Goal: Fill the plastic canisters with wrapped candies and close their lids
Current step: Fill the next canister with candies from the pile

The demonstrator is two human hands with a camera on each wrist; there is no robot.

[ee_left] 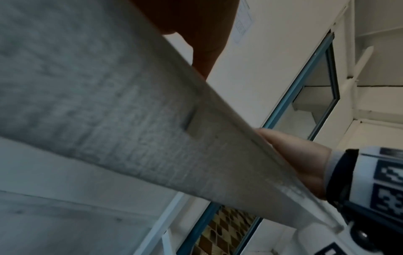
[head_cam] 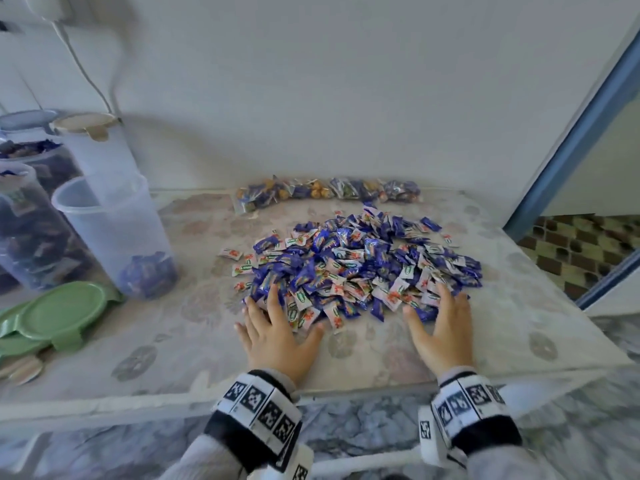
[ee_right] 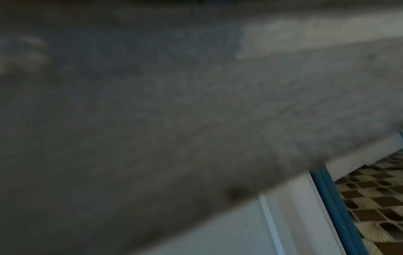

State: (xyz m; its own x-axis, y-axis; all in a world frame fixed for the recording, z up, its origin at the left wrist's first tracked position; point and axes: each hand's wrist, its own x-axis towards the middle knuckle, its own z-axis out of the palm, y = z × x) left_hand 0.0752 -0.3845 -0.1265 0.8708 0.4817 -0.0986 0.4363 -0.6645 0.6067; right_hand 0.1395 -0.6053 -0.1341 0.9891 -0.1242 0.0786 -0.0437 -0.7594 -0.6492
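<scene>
Head view shows the pile of wrapped candies (head_cam: pixel 360 268), blue and white wrappers heaped in the middle of the worktop (head_cam: pixel 173 344), which wears a pale flowered cover. Both hands lie palm down at the near edge of the heap: the left hand (head_cam: pixel 277 336) with fingers (head_cam: pixel 276 299) spread and straight, their tips resting on the nearest candies, and the right hand (head_cam: pixel 443 332) likewise flat, its fingertips reaching into the candies at the pile's near right side. Neither hand grips anything. To the left stands an open clear canister (head_cam: pixel 114 233) with a small layer of blue candies at its bottom, and a second, empty canister with a beige lid (head_cam: pixel 86 122) sits tilted in its mouth. Further left are canisters (head_cam: pixel 24 237) already holding many candies. Green lids (head_cam: pixel 59 311) lie stacked on the worktop in front of them, near the left edge. Behind the pile, against the wall, lies a row of clear bags of sweets (head_cam: pixel 325 192). Left wrist view looks up along the worktop's underside, with the right hand's heel (ee_left: pixel 301 160) resting on its edge; right wrist view is dark and blurred.
</scene>
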